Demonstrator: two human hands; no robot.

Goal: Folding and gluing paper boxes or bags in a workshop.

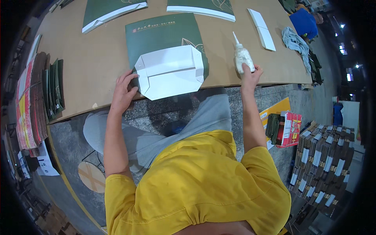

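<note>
A green paper bag (164, 33) lies flat on the table in front of me. Its white bottom (172, 74) is spread out toward me as an elongated octagon with folded corners. My left hand (124, 89) rests at the left edge of that bottom, fingertips touching it, thumb and fingers apart. To the right of the bag, my right hand (250, 76) is closed round the lower part of a squeeze glue bottle (242, 56) with white contents. The bottle's narrow white nozzle points away from me, and its base is partly covered by my fingers.
Two more green bags (111, 11) with white folded bottoms lie at the far side. A white folded card strip (261, 29) is at the right. Bundled stacks (31, 98) stand at the left table edge. A grey cloth (295, 41) and a person in blue (304, 23) are far right.
</note>
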